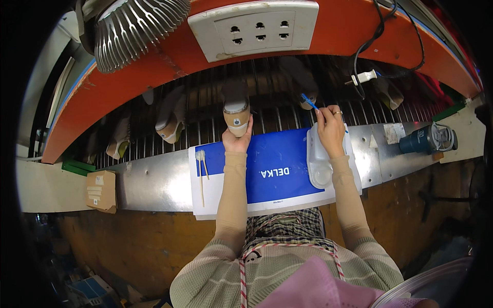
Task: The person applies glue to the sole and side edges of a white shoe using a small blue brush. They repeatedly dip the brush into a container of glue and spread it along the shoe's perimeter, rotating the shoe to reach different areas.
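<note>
My left hand is closed around the near end of a tan-and-dark shoe, which it holds over the edge of the roller conveyor. In my right hand a slim blue brush, like a toothbrush, is pinched between thumb and fingers, its head pointing up and left, apart from the held shoe. Below that hand a white plastic tray lies on a blue-and-white printed cardboard sheet. Thin wooden sticks with a pale wad at their tops rest on the sheet's left side.
More shoes stand on the rollers to the left and right. An orange beam with a white socket panel spans above, a dark cable and white plug hanging from it. A teal tumbler sits right, a small cardboard box left.
</note>
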### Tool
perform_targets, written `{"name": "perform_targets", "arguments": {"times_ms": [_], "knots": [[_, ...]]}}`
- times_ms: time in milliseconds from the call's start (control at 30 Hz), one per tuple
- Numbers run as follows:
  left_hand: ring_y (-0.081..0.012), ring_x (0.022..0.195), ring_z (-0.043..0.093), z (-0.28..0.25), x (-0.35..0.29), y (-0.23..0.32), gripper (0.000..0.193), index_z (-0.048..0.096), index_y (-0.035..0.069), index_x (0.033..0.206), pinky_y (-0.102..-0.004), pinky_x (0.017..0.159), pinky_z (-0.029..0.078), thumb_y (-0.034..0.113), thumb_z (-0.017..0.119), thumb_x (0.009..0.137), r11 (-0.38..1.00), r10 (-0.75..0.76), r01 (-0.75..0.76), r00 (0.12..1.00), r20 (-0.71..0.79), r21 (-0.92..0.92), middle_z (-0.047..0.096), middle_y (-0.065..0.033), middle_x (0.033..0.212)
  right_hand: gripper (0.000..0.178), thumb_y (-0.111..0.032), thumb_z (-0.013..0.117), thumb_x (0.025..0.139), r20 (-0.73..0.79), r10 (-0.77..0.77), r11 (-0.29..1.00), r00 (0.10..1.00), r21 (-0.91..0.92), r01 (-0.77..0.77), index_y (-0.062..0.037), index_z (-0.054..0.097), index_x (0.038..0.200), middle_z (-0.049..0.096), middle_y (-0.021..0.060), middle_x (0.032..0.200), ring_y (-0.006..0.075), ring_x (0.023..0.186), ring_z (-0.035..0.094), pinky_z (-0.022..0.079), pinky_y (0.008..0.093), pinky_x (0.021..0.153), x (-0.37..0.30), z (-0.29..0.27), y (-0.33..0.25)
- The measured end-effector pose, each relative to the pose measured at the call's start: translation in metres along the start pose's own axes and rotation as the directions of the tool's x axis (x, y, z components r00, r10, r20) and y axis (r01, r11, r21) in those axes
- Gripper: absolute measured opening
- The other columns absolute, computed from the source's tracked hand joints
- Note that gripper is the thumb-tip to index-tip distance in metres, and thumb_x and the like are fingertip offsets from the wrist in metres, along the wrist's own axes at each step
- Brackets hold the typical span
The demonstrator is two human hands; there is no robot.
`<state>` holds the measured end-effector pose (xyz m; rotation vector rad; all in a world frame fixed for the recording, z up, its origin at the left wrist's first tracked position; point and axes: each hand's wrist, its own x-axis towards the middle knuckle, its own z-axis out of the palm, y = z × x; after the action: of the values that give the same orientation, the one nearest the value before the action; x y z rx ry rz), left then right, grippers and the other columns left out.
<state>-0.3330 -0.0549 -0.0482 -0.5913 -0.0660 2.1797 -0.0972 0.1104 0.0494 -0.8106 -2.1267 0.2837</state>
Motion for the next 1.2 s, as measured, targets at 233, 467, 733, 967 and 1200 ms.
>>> {"name": "perform_targets", "arguments": {"times_ms": [233,467,733,967,1200], "knots": [[-0.0346,0.134,0.049,0.069,0.101,-0.009,0.042,0.055,0.013,0.139,-0.0553,0.114,0.038,0.021,0.035,0.103,0.979,0.068,-0.128,0.937,0.343,0.156,0.056,-0.0121,0.141,0.013,-0.017,0.067,0.094,0.013,-0.003,1.000,1.000,-0.015,0.003,-0.0048,0.068,0.089,0.060,0.0122,0.098,0.0341,0.077,0.064,0.050,0.0441,0.064,0.001,0.000,-0.002],[-0.0292,0.136,0.048,0.088,0.136,0.004,0.046,0.047,0.013,0.145,-0.0441,0.116,0.036,0.030,0.041,0.102,-0.029,0.056,-0.774,0.631,0.774,0.633,0.053,-0.0119,0.143,0.015,-0.019,0.066,0.094,0.014,0.024,1.000,1.000,-0.021,-0.023,-0.0048,0.069,0.090,0.060,0.0117,0.098,0.0329,0.077,0.064,0.050,0.0430,0.064,0.002,0.000,-0.004],[-0.0283,0.117,0.061,0.078,0.096,0.146,0.043,0.060,0.008,0.131,-0.0409,0.097,0.048,0.035,0.058,0.098,-0.936,0.107,-0.247,0.480,0.871,0.251,0.064,-0.0143,0.128,0.020,-0.024,0.071,0.091,0.026,-0.027,1.000,0.999,0.011,0.027,-0.0041,0.069,0.089,0.060,0.0106,0.096,0.0321,0.076,0.064,0.049,0.0413,0.064,0.000,-0.003,-0.006],[-0.0282,0.119,0.061,0.151,0.055,0.230,0.048,0.056,0.000,0.135,-0.0374,0.100,0.047,0.021,0.064,0.092,-0.948,0.286,0.316,0.784,0.551,0.042,0.062,-0.0182,0.130,0.024,-0.026,0.074,0.088,0.079,-0.027,0.998,0.996,-0.054,0.032,-0.0034,0.070,0.093,0.060,0.0110,0.098,0.0328,0.081,0.064,0.049,0.0418,0.068,0.003,-0.002,-0.006],[-0.0296,0.122,0.059,0.117,0.051,0.266,0.060,0.058,0.001,0.134,-0.0389,0.101,0.047,0.024,0.076,0.081,-0.904,0.425,0.407,0.831,0.360,0.129,0.061,-0.0187,0.133,0.020,-0.023,0.073,0.088,0.115,-0.047,0.995,0.992,-0.083,0.057,-0.0036,0.068,0.088,0.059,0.0115,0.094,0.0347,0.082,0.063,0.049,0.0440,0.069,0.002,0.000,-0.005]]}}
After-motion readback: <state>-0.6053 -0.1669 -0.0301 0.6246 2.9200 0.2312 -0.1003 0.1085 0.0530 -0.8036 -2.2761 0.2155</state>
